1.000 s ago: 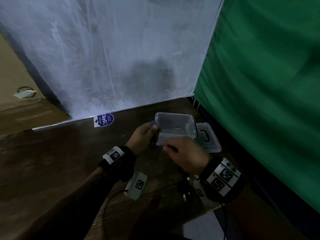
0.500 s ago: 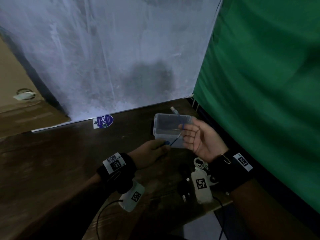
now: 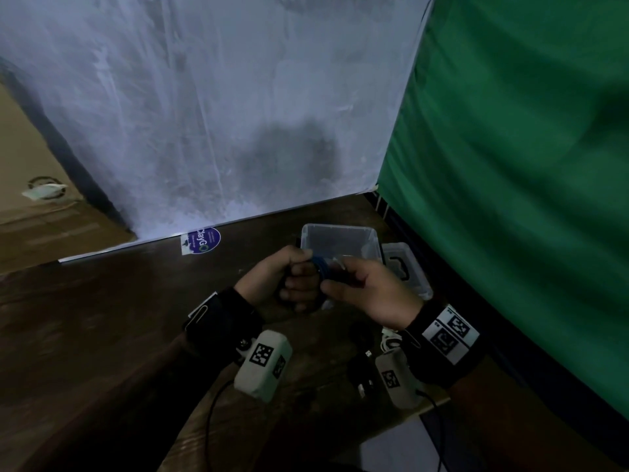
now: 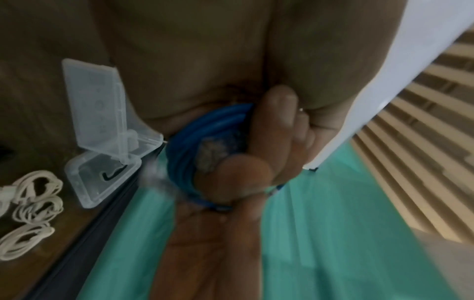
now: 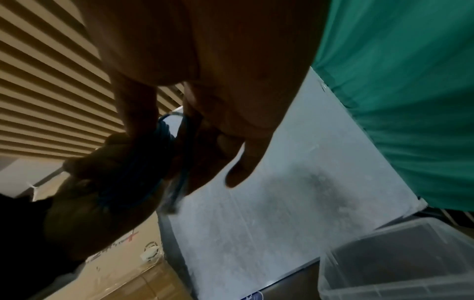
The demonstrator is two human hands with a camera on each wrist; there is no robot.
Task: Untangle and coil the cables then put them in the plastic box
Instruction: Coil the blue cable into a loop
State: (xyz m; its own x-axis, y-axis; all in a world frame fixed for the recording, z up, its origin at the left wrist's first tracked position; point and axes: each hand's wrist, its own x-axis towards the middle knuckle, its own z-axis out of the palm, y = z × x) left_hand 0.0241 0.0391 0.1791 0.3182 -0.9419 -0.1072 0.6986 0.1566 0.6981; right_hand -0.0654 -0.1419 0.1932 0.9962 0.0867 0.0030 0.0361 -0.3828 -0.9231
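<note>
A blue cable (image 3: 320, 267) is wound in loops around the curled fingers of my left hand (image 3: 292, 277), which grips the coil; the coil (image 4: 184, 146) fills the left wrist view. My right hand (image 3: 354, 284) pinches the cable's free end with its clear plug (image 3: 338, 264) against the coil. In the right wrist view the blue cable (image 5: 164, 162) runs between both hands. The clear plastic box (image 3: 367, 233) stands open on the table just behind the hands, and the box (image 5: 384, 259) looks empty from the right wrist.
The box's clear lid (image 3: 405, 267) lies to its right by the green curtain (image 3: 510, 165). Several coiled white cables (image 4: 33, 203) and a black cable (image 3: 360, 373) lie on the wooden table (image 3: 102, 318) near its front edge. A white sheet (image 3: 204, 114) hangs behind.
My right hand, held apart with the cable stretched to it, has come back to my left hand. The cable now sits as loops around my left fingers.
</note>
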